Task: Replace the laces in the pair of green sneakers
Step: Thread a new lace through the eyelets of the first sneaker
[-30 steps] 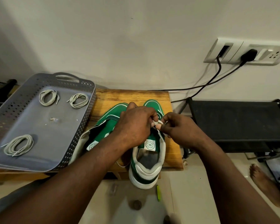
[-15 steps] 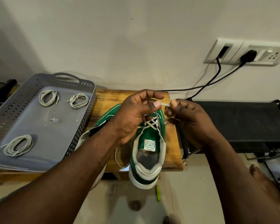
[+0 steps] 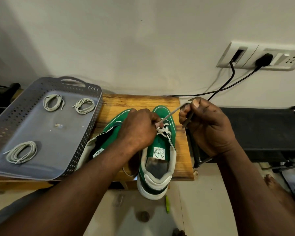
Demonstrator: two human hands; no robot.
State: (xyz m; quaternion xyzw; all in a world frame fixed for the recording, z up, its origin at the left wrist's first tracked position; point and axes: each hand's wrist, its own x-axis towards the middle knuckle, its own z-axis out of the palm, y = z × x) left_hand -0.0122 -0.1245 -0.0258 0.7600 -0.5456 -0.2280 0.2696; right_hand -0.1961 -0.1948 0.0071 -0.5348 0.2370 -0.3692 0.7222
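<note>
One small wooden table carries a grey perforated plastic tray and, just beside it, a pair of green canvas sneakers with white soles. Over the right-hand sneaker, the left hand pinches a pale flat lace at the eyelets. The right hand grips its free end, holding it taut. Three coiled pale laces lie apart in the tray.
</note>
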